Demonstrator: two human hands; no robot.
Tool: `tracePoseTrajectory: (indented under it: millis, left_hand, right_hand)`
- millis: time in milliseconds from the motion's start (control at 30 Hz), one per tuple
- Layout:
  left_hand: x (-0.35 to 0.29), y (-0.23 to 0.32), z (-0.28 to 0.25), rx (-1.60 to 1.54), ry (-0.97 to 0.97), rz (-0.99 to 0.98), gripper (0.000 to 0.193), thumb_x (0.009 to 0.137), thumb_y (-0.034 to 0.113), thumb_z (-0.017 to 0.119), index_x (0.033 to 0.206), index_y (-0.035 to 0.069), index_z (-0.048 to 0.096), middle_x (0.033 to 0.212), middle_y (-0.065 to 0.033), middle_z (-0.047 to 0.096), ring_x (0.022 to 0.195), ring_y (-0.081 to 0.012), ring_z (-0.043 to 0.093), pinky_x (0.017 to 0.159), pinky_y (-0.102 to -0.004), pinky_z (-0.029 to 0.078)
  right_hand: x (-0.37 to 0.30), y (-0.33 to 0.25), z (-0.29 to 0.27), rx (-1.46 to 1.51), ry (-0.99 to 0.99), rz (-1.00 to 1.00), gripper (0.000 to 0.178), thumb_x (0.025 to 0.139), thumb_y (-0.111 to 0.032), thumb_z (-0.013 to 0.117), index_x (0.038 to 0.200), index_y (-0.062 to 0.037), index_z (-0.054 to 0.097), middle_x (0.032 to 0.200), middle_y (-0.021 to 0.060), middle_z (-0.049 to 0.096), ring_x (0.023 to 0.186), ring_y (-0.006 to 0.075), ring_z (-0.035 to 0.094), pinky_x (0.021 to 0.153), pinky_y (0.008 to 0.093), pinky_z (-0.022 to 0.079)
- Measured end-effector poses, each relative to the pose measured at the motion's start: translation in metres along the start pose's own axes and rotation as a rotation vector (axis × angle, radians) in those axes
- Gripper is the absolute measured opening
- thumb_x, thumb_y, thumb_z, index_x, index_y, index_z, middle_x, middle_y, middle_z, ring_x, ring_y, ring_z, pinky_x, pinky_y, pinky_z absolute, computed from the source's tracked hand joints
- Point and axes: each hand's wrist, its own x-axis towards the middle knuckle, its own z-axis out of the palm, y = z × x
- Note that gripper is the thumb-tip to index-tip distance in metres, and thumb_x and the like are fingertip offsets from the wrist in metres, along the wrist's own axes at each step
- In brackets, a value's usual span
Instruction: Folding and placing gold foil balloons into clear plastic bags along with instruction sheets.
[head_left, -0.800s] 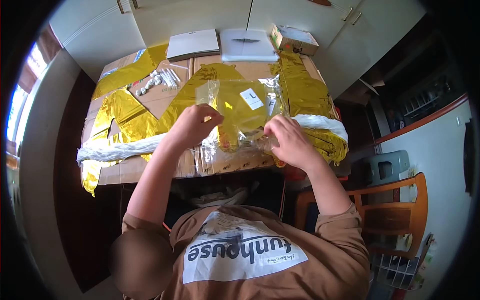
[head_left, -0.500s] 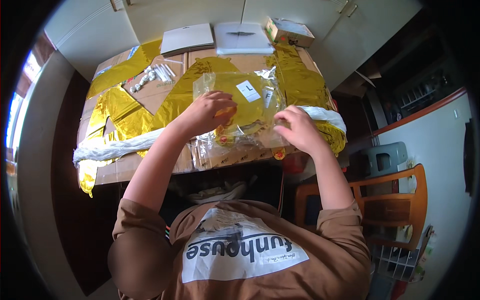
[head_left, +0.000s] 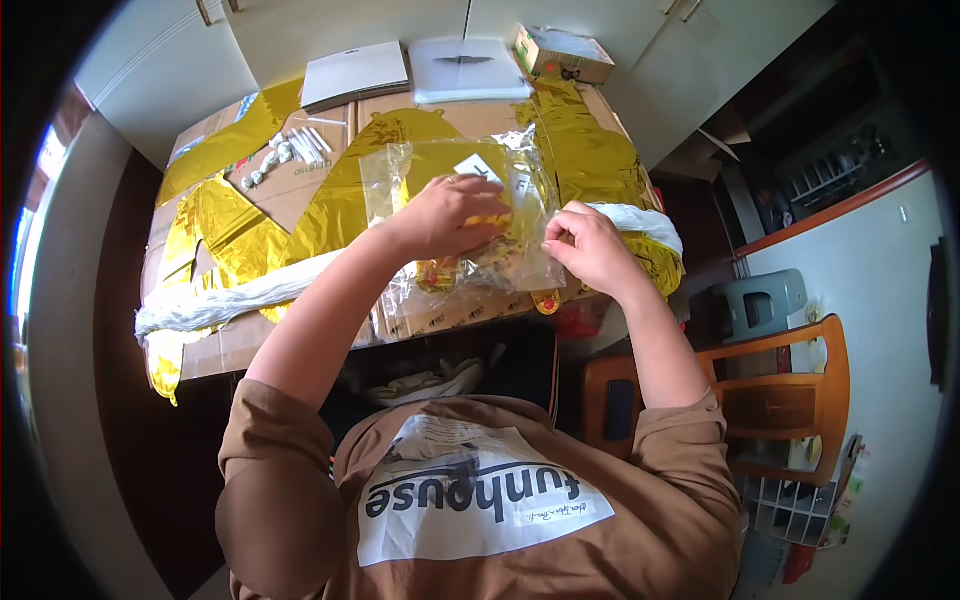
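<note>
Person [head_left: 480,545] is wearing a brown shirt [head_left: 665,515] | its white printed panel [head_left: 400,548] is bearing bold dark lettering [head_left: 463,498] and a greyish picture [head_left: 452,450] | loose sleeves [head_left: 272,425] are ending mid-arm | left hand [head_left: 455,216] and right hand [head_left: 594,248] are showing bare

Clear plastic bag [head_left: 530,215] | crinkled, white-labelled — gold showing through | on cardboard [head_left: 288,200]

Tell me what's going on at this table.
Someone's left hand is over a clear plastic bag, and the right hand is at its right edge; whether either grips it is unclear. The bag lies on a cardboard-covered table among gold foil pieces, with white strands on both sides.
</note>
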Motion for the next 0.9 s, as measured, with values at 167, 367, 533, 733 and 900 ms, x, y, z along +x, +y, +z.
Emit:
tracePoseTrajectory:
  millis: [167,367,533,733,900]
  left_hand:
    - [-0.003,0.002,0.014,0.007,-0.036,-0.016,0.032,0.087,0.026,0.066,0.118,0.015,0.069,0.132,-0.0098,0.058,0.127,-0.0284,0.05,0.107,-0.0461,0.036]
    - [-0.004,-0.008,0.019,0.038,-0.034,-0.049,0.034,0.088,0.029,0.065,0.118,0.016,0.069,0.133,-0.0094,0.057,0.127,-0.0286,0.049,0.105,-0.0455,0.037]
    - [0.0,-0.004,0.018,-0.021,-0.059,-0.072,0.031,0.093,0.026,0.057,0.121,0.015,0.067,0.132,-0.0092,0.057,0.126,-0.0285,0.049,0.108,-0.0448,0.033]
    - [0.006,0.009,0.019,0.229,-0.124,-0.15,0.035,0.095,0.031,0.051,0.128,0.024,0.06,0.135,-0.0052,0.054,0.128,-0.026,0.047,0.106,-0.0447,0.033]
    - [0.006,0.015,0.019,0.261,-0.165,-0.138,0.036,0.096,0.032,0.051,0.131,0.027,0.058,0.137,-0.006,0.052,0.129,-0.0272,0.046,0.107,-0.0456,0.033]
  right_hand:
    - [-0.007,-0.02,0.005,-0.182,0.125,-0.142,0.008,0.078,-0.006,0.067,0.079,-0.002,0.06,0.084,0.0113,0.056,0.085,0.0298,0.057,0.079,0.0395,0.045]
    - [-0.031,-0.073,0.001,-0.328,0.107,-0.363,0.005,0.079,-0.005,0.064,0.079,-0.0062,0.059,0.084,0.0078,0.054,0.084,0.0259,0.054,0.081,0.0399,0.041]
    - [-0.003,-0.025,-0.008,-0.073,0.059,-0.022,0.014,0.081,-0.01,0.068,0.089,-0.0003,0.062,0.088,0.0135,0.061,0.084,0.032,0.061,0.077,0.0404,0.048]
    - [0.001,0.009,0.008,-0.184,-0.082,-0.072,0.013,0.081,-0.011,0.069,0.083,-0.0005,0.062,0.088,0.0136,0.061,0.084,0.0329,0.061,0.075,0.0408,0.048]
    - [-0.007,-0.003,0.01,-0.313,0.052,-0.163,0.006,0.08,-0.009,0.065,0.08,-0.0039,0.062,0.086,0.011,0.059,0.084,0.0296,0.06,0.08,0.0419,0.043]
